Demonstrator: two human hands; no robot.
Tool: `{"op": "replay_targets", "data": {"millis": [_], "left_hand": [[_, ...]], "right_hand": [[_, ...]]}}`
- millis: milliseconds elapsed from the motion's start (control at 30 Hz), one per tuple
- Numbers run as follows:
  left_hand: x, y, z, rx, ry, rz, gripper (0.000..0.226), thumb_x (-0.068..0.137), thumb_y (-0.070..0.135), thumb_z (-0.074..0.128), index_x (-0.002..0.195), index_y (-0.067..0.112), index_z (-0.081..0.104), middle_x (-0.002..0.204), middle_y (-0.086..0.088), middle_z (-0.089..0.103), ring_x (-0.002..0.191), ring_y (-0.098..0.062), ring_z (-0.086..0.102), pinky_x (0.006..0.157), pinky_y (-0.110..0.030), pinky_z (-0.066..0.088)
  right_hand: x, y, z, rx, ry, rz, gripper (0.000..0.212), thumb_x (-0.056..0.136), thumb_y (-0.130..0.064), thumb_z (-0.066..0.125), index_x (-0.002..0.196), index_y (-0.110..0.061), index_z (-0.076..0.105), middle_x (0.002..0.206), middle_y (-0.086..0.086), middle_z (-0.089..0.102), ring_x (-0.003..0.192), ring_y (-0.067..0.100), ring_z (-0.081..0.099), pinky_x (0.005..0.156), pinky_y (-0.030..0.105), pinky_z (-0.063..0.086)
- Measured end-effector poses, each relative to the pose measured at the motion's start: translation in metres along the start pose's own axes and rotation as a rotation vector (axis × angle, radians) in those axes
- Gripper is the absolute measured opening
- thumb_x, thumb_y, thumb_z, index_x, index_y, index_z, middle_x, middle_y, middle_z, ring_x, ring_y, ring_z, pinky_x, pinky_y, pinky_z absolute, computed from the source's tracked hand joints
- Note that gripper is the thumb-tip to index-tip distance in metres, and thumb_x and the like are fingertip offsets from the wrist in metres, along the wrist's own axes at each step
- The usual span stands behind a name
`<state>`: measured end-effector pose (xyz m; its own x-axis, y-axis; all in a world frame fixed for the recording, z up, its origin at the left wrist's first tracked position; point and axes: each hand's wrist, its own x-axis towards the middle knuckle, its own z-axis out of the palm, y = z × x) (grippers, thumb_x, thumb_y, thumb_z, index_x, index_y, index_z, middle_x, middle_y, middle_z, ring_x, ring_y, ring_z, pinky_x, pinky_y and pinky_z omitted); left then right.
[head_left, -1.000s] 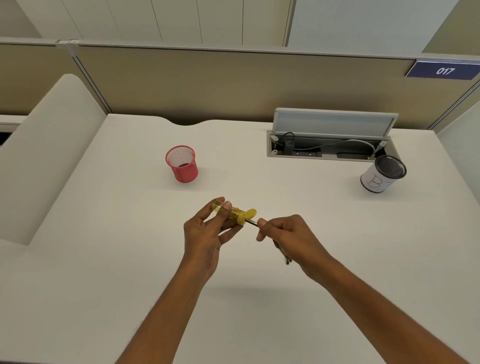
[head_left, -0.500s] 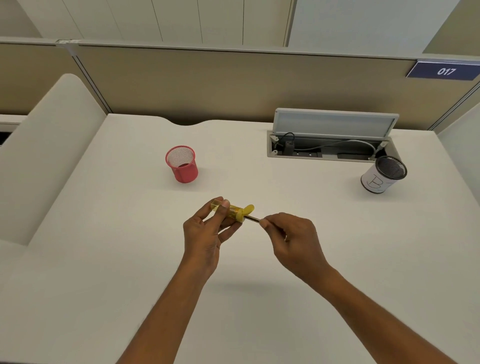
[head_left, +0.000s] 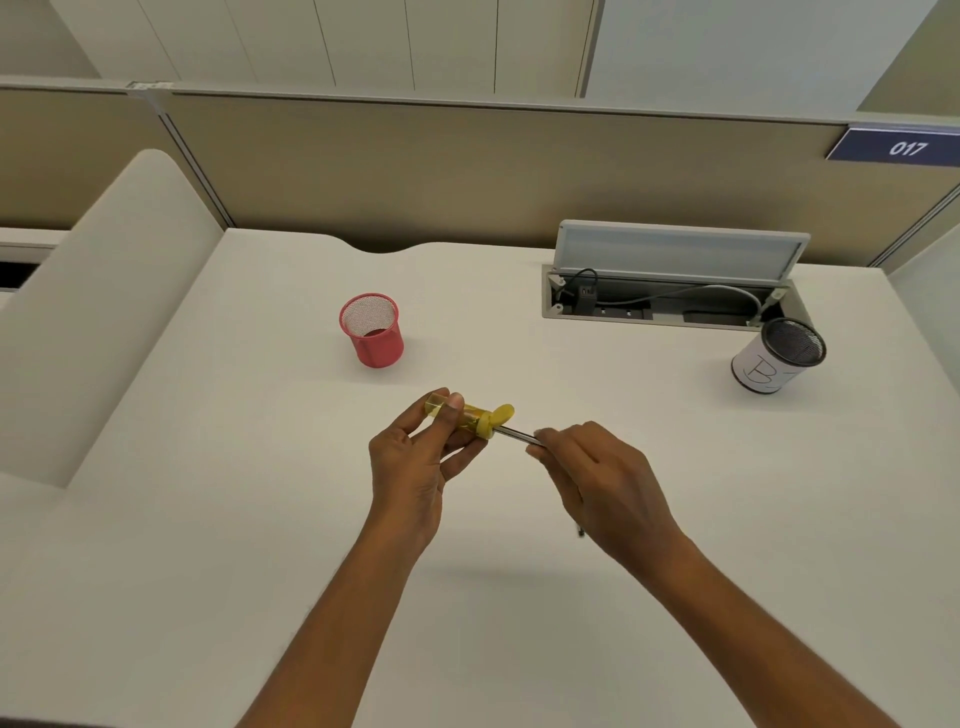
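Head view: both hands on a yellow-handled screwdriver (head_left: 470, 417), mid-frame, held above the desk (head_left: 208, 519).
Left hand (head_left: 410, 467) grips the clear handle with thumb and fingers; right hand (head_left: 602, 478) pinches the metal shaft (head_left: 517, 434), so both are clamped on the tool. Risk: the shaft is thin and smooth, and a pull or twist could slip the pinch and drop the tool or jab the palm. Room is fine: red mesh cup (head_left: 372, 332) upper centre-left, white cup (head_left: 774, 358) and open cable tray (head_left: 670, 306) upper right, all well apart, desk edges far out.
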<state>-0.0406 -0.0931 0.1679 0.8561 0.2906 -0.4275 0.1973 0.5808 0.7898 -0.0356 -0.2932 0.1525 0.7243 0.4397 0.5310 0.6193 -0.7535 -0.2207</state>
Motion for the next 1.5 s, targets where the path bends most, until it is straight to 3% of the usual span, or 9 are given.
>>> {"op": "replay_targets", "data": {"millis": [133,467,700,833,967,1100,1233,1333,1500], "left_hand": [[-0.001,-0.003,0.0,0.0,-0.002,-0.009,0.032,0.091,0.011,0.077,0.119,-0.001,0.069,0.096,-0.024,0.077,0.091,-0.04,0.078,0.08,-0.041,0.065],[-0.003,-0.005,0.002,0.04,-0.03,0.006,0.033,0.091,0.012,0.075,0.122,0.004,0.069,0.097,-0.021,0.079,0.092,-0.037,0.079,0.079,-0.04,0.065],[-0.004,-0.004,0.002,0.018,0.003,-0.009,0.03,0.091,0.011,0.075,0.119,0.003,0.07,0.095,-0.02,0.079,0.087,-0.034,0.08,0.078,-0.041,0.066],[-0.005,-0.004,0.003,0.01,-0.006,-0.02,0.03,0.091,0.011,0.076,0.119,0.002,0.07,0.094,-0.02,0.079,0.087,-0.035,0.08,0.077,-0.04,0.065],[-0.006,-0.006,0.002,0.008,-0.006,-0.025,0.029,0.089,0.011,0.076,0.117,0.003,0.071,0.094,-0.021,0.079,0.087,-0.035,0.079,0.081,-0.043,0.066],[-0.005,-0.005,-0.001,0.031,-0.027,-0.01,0.031,0.09,0.013,0.075,0.119,0.004,0.07,0.096,-0.022,0.078,0.091,-0.037,0.079,0.08,-0.041,0.065],[-0.005,-0.004,-0.003,0.037,-0.022,-0.005,0.034,0.09,0.013,0.076,0.122,0.003,0.069,0.097,-0.022,0.079,0.092,-0.037,0.079,0.082,-0.042,0.065],[-0.005,-0.004,-0.003,0.03,-0.012,-0.004,0.031,0.091,0.012,0.076,0.12,0.002,0.069,0.095,-0.021,0.079,0.09,-0.036,0.079,0.078,-0.04,0.065],[-0.004,-0.002,-0.003,0.018,0.009,0.0,0.025,0.091,0.011,0.076,0.115,0.002,0.071,0.091,-0.02,0.079,0.085,-0.034,0.08,0.08,-0.042,0.066]], "right_hand": [[-0.001,-0.002,0.003,0.167,-0.006,0.114,0.016,0.1,-0.021,0.063,0.093,-0.01,0.072,0.066,0.0,0.055,0.058,0.021,0.047,0.05,0.038,0.043],[0.023,-0.011,-0.016,1.026,-0.321,1.07,0.045,0.098,-0.041,0.064,0.072,-0.007,0.077,0.05,-0.005,0.036,0.048,0.017,0.025,0.053,0.029,0.024],[0.008,-0.013,-0.007,0.413,-0.128,0.39,0.035,0.091,-0.042,0.073,0.116,-0.019,0.067,0.076,-0.009,0.058,0.062,0.006,0.047,0.061,0.015,0.04],[-0.006,0.001,0.003,-0.023,-0.042,-0.038,0.019,0.101,-0.022,0.063,0.105,-0.005,0.071,0.077,0.004,0.06,0.063,0.024,0.053,0.05,0.037,0.047],[-0.002,-0.003,0.002,0.089,-0.037,0.053,0.017,0.1,-0.022,0.063,0.092,-0.009,0.072,0.065,0.0,0.053,0.056,0.02,0.045,0.046,0.036,0.039],[0.009,-0.015,-0.004,0.67,-0.154,0.584,0.026,0.099,-0.024,0.066,0.076,-0.014,0.074,0.05,-0.007,0.044,0.049,0.011,0.035,0.05,0.025,0.03],[0.019,-0.016,-0.014,0.865,-0.361,0.845,0.033,0.099,-0.032,0.064,0.074,-0.015,0.077,0.052,-0.004,0.041,0.053,0.013,0.039,0.055,0.026,0.032],[0.016,-0.015,-0.016,0.746,-0.343,0.675,0.025,0.099,-0.035,0.064,0.084,-0.018,0.075,0.053,-0.007,0.052,0.047,0.008,0.042,0.048,0.024,0.038],[0.001,-0.003,-0.008,0.117,-0.119,0.077,0.024,0.098,-0.032,0.068,0.111,-0.013,0.07,0.079,-0.003,0.064,0.067,0.015,0.055,0.056,0.029,0.05]]}}
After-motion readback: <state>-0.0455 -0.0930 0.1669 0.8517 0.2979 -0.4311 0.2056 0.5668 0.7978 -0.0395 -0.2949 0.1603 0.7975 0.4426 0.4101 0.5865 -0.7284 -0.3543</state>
